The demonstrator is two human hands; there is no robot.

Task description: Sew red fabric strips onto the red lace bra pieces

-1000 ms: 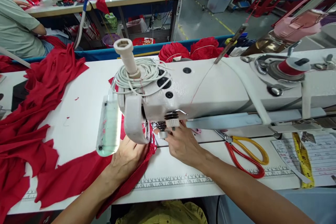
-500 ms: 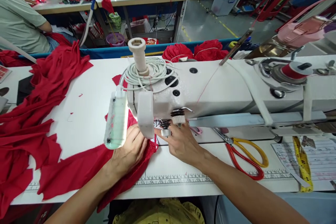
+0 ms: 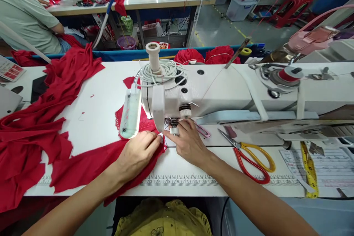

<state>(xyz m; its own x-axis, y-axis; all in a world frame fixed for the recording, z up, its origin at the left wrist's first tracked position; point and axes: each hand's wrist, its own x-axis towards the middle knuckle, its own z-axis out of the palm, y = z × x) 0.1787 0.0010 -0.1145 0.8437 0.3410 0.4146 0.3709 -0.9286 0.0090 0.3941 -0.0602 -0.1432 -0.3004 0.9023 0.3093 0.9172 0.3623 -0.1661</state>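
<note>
A white sewing machine stretches across the table. Under its head lies a piece of red fabric with a lace edge. My left hand rests on that fabric just left of the needle, fingers curled and pinching the cloth edge. My right hand sits just right of the needle below the tension knobs, fingers bent down onto the fabric edge at the presser foot. The fingertips of both hands almost meet at the needle. A lamp tube hangs beside the machine head.
Red-and-yellow scissors lie right of my right hand. A yellow tape measure and a paper sheet are at far right. A heap of red fabric covers the table's left. Another person sits at the back left.
The view has pulled back and up. My left hand came out from under the machine head, nearer the needle. My right hand stayed at the presser foot.
</note>
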